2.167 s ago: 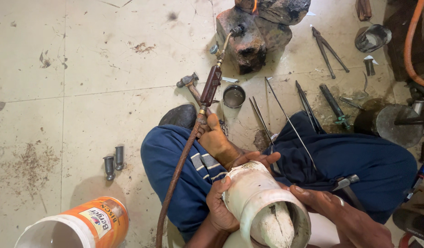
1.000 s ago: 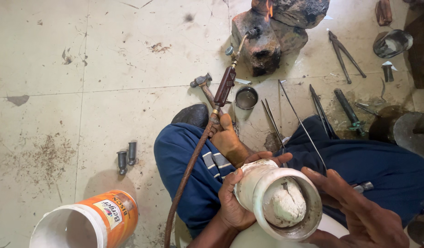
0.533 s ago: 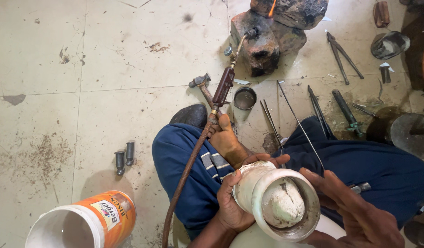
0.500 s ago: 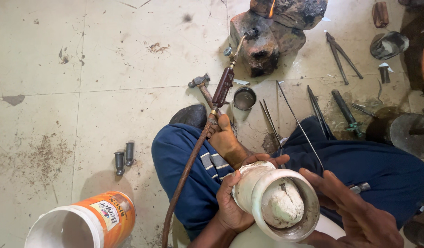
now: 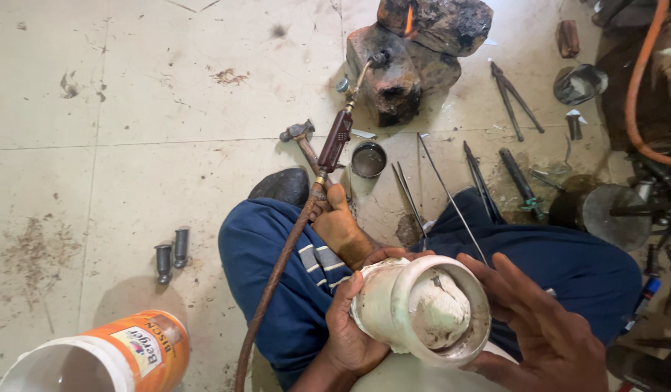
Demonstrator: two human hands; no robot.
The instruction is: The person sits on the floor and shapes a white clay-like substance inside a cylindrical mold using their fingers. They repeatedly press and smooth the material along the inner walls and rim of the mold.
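— Where's the pot?
— Lower middle of the frame — left hand (image 5: 354,330) grips the white pot (image 5: 415,308), right hand (image 5: 542,330) spread open against its rim. Probably best held steady, mouth up.

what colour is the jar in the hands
White jar, with a whitish lump inside; the head view shows it.
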